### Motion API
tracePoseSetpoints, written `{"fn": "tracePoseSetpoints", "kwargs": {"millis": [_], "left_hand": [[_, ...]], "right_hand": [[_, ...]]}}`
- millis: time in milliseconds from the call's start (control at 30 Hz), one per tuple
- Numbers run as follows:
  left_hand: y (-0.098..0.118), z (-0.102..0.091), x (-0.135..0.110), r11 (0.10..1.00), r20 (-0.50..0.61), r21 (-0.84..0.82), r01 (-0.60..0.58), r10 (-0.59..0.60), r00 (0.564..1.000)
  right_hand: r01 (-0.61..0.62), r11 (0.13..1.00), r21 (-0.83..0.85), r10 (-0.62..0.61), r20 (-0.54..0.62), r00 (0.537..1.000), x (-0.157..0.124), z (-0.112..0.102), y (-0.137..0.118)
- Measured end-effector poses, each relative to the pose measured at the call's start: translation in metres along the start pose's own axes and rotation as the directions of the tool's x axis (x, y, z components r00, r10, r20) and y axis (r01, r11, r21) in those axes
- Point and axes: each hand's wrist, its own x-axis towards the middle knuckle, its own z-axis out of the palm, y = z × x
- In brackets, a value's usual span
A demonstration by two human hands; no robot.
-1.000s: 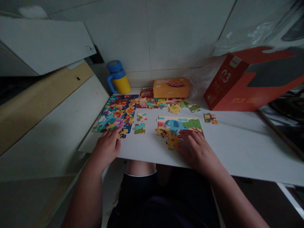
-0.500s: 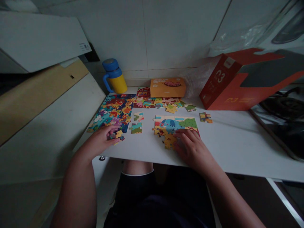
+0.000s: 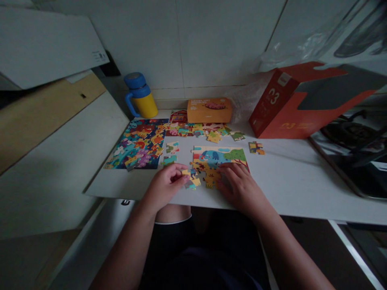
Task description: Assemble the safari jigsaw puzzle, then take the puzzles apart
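Observation:
Between the thumb and fingers of my left hand is a puzzle piece, yellow with grey and teal parts. It is close to the left side of the partly joined elephant puzzle. My right hand lies over that puzzle's lower right part, fingers stretched out and touching it. A yellow puzzle piece sits by its fingertips at the lower edge of the picture. Two loose pieces lie left of the puzzle: a cream and green one and a teal-green one, partly behind my left hand.
A dark blue picture sheet with several pieces on it lies at left. Behind stand a blue and yellow bottle and an orange puzzle box. A large red box and a loose piece are at right, near a stove.
My left hand has moved right from the dark blue sheet to the elephant puzzle, carrying a piece. My right hand stays on the puzzle. The view has shifted slightly.

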Motion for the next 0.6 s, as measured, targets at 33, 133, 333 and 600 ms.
{"fn": "tracePoseSetpoints", "kwargs": {"millis": [33, 133, 333, 600], "left_hand": [[-0.001, 0.006, 0.004, 0.999, 0.003, 0.043, -0.028, 0.028, 1.000], [-0.001, 0.016, 0.014, 0.965, 0.019, 0.237, -0.114, 0.113, 0.993], [0.002, 0.017, 0.023, 0.911, 0.090, 0.369, -0.186, 0.164, 0.982], [-0.004, 0.018, 0.023, 0.880, 0.088, 0.424, -0.214, 0.195, 0.977]], "right_hand": [[0.000, 1.000, 0.002, 0.000, 0.000, 1.000, 0.000, 0.000, 0.000], [0.004, 1.000, 0.009, -0.004, -0.006, 1.000, 0.001, -0.001, -0.001], [-0.002, 1.000, 0.031, 0.002, -0.012, 1.000, 0.003, -0.002, -0.003], [-0.032, 0.998, 0.047, 0.030, 0.031, 0.999, 0.004, -0.004, -0.005]]}}
